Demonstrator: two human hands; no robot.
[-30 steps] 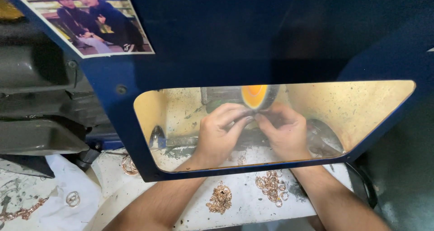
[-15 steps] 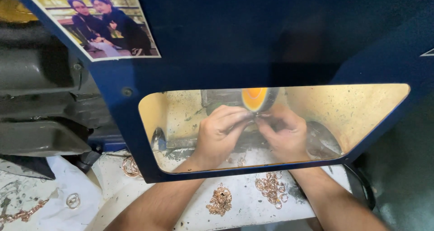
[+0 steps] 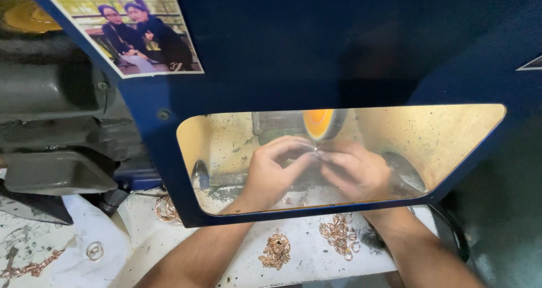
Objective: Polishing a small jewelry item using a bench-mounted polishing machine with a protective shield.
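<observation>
Hands meet behind the clear window of a dark blue metal guard hood point(image 3: 316, 51), just beneath a small orange-yellow polishing wheel point(image 3: 319, 122) with a grey rim. The left hand point(image 3: 271, 172) and the right hand point(image 3: 357, 172) have their fingertips pinched together around a tiny pale metal piece point(image 3: 316, 151), which sits right at the lower edge of the wheel; it is too small and blurred to tell its shape, though it glints lightly. Both hands are closed on it from opposite sides, fingers curled and knuckles raised. The window opening has rounded corners, and the chamber behind it is lit warm yellow with stained, speckled walls. On the worn white bench point(image 3: 305, 265), near its front edge and between the forearms, lies a heap of rose-gold chain jewellery point(image 3: 276, 249), knotted and fine-linked, and just beside the right wrist a second cluster of rose-gold rings and links point(image 3: 339, 235), looser and rounder. More gold-coloured hoops point(image 3: 165, 208) lie at the hood's lower left corner. Towards the bench's left edge a single small ring point(image 3: 94, 249) rests on white cloth. A printed photograph point(image 3: 127, 25) is stuck on the hood's upper left.
</observation>
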